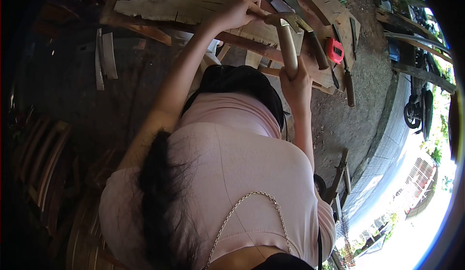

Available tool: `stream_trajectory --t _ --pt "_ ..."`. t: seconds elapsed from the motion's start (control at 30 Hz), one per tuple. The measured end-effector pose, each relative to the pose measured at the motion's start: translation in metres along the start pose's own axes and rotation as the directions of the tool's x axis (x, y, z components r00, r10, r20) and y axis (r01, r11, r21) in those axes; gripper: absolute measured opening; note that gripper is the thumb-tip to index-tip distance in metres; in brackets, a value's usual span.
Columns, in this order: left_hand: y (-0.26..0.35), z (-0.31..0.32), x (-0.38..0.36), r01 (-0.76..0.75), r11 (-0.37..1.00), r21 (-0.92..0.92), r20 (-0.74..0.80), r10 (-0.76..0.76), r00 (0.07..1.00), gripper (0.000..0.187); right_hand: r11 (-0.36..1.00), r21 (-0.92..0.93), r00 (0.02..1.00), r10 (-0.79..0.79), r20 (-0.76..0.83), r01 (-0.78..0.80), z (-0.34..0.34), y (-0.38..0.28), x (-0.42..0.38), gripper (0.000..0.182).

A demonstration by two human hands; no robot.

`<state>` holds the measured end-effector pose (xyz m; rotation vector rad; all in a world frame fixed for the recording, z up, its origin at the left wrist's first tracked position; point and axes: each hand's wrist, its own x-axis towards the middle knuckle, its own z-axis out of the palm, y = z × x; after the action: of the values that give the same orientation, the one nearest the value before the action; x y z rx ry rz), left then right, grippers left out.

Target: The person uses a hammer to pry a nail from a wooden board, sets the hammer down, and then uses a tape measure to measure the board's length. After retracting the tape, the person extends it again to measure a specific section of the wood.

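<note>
My right hand (296, 82) is wrapped round the lower end of a pale wooden handle (287, 49), which points up toward the workbench (242, 42). At the handle's upper end, my left hand (244, 12) has its fingers closed at a brownish tool head (280, 18); its exact shape is hard to make out. Just right of the handle lie tools with dark wooden grips, one of them a brown grip (317, 51). A red tape measure (334, 50) rests farther right on the bench.
A long weathered board (169, 6) lies along the bench's left part. A wooden block (322, 4) and a long tool with a brown handle (349, 88) are at the right. Two thin strips (109, 56) hang at the left. Slatted wooden furniture (46, 163) stands lower left.
</note>
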<state>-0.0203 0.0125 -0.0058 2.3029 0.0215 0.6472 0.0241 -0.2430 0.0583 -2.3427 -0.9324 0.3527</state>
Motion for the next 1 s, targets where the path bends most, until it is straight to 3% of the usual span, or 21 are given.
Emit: stream_trajectory --t 0.1,0.2,0.3,0.37,0.57,0.67,0.83,1.0 --pt "-0.002 -0.001 -0.002 0.022 0.999 -0.025 0.015 -0.021 1.0 0.021 0.999 -0.016 0.999 0.032 -0.018 -0.033 -0.007 0.004 -0.004 0.029" --pt "-0.008 0.0 0.004 0.054 0.982 -0.184 -0.041 -0.063 0.997 0.014 0.999 0.033 0.995 0.001 -0.099 0.003 -0.011 0.003 -0.007 0.029" --pt "-0.01 0.002 0.002 0.046 0.986 -0.162 -0.026 -0.051 0.998 0.015 0.998 0.047 0.995 0.036 -0.095 -0.031 -0.011 0.008 -0.007 0.028" --pt "-0.005 0.002 0.0 0.0 1.0 -0.031 -0.021 -0.001 1.0 0.015 0.998 0.043 0.995 0.054 -0.088 -0.05 -0.012 0.009 -0.008 0.028" --pt "0.002 -0.002 0.001 0.054 0.998 -0.016 0.052 -0.053 0.997 0.026 0.997 0.024 0.994 0.076 -0.076 -0.074 -0.012 0.007 -0.007 0.027" --pt "-0.004 0.001 0.0 0.009 1.0 0.007 0.023 -0.009 1.0 0.014 0.997 0.022 0.994 0.075 -0.077 -0.074 -0.015 0.003 -0.005 0.027" --pt "-0.001 -0.002 0.001 -0.006 1.0 0.003 0.02 0.006 1.0 0.015 0.995 0.083 0.994 0.055 -0.095 -0.047 -0.021 -0.014 -0.002 0.029" --pt "0.001 -0.002 0.001 -0.003 1.0 -0.016 0.023 0.004 1.0 0.017 1.0 0.028 0.996 0.016 -0.093 -0.014 -0.01 -0.01 -0.003 0.031"
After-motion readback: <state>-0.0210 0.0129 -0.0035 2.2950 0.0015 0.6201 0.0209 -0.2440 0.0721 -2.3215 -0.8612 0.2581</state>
